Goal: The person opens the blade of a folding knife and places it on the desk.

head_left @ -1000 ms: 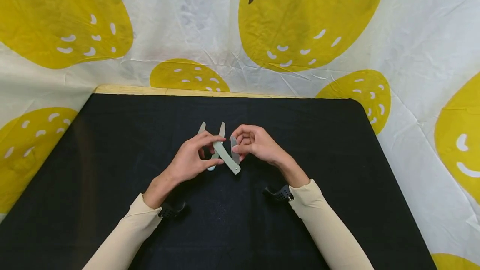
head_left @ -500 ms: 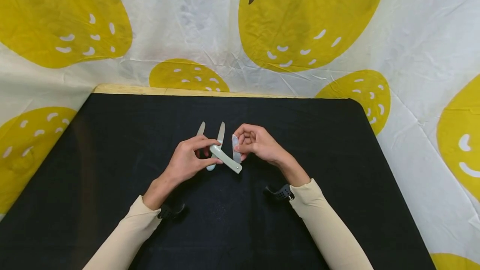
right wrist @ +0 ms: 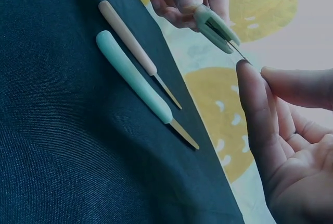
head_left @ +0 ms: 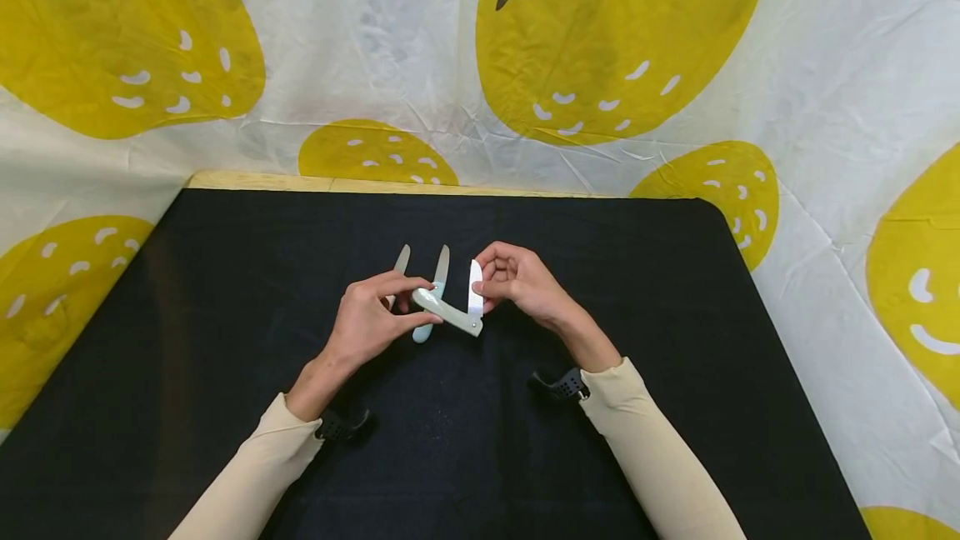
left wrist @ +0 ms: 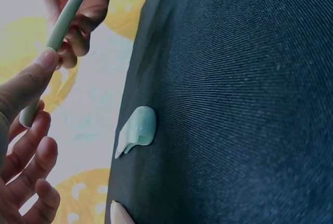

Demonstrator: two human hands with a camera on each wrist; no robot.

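Observation:
A folding knife with a pale green handle is held up between my hands, its blade swung partly out at a wide angle to the handle. My left hand pinches the handle's rear end between thumb and fingers. Thumb and forefinger of my right hand pinch the blade. In the right wrist view the open slot in the green handle faces the camera. Behind the left hand, a light blue folding knife and one with a pale pinkish handle lie on the table, blades out.
A black cloth covers the table, with a strip of bare wood along its far edge. Beyond hangs a white sheet printed with big yellow shapes. Each wrist wears a black strap.
The blade has swung farther out from the green handle as my right hand rose slightly. My left hand shifted a little left, tilting the handle flatter. The two lying knives stayed put.

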